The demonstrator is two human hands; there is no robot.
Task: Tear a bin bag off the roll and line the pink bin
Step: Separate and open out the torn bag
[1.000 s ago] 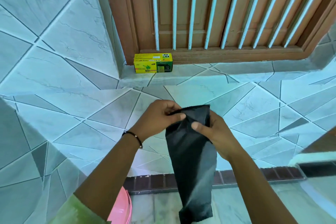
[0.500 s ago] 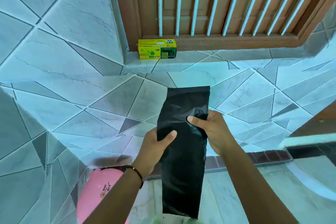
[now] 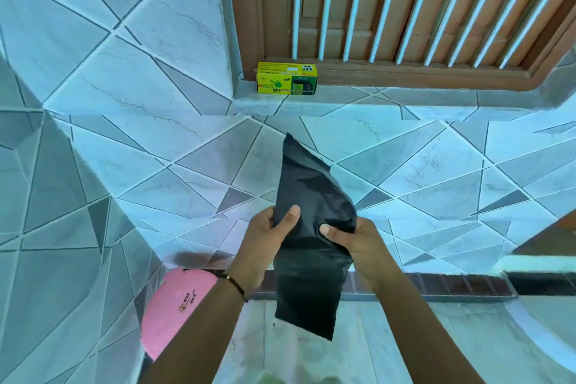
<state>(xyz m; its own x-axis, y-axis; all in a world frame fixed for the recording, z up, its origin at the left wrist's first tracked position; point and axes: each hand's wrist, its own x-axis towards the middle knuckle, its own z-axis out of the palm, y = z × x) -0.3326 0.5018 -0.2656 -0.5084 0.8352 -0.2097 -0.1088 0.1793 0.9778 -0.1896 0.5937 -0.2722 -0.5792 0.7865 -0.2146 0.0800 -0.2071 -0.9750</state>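
1. We hold the folded black bin bag (image 3: 311,227) upright, well in front of the yellow box (image 3: 287,78); left hand (image 3: 268,240) and right hand (image 3: 358,246) pinch its sides.
2. Unopened, it may slip or tear.
3. The pink bin (image 3: 170,305) sits low-left, partly hidden by our forearm; we could miss its rim.

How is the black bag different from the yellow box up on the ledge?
The black bin bag is soft, crumpled and plain black; the yellow box is stiff, straight-edged and printed in bright colours. The bag is gripped by the left hand and the right hand, while the box rests untouched on the tiled ledge. The box's print reads "bin", so it seems both are for bins.
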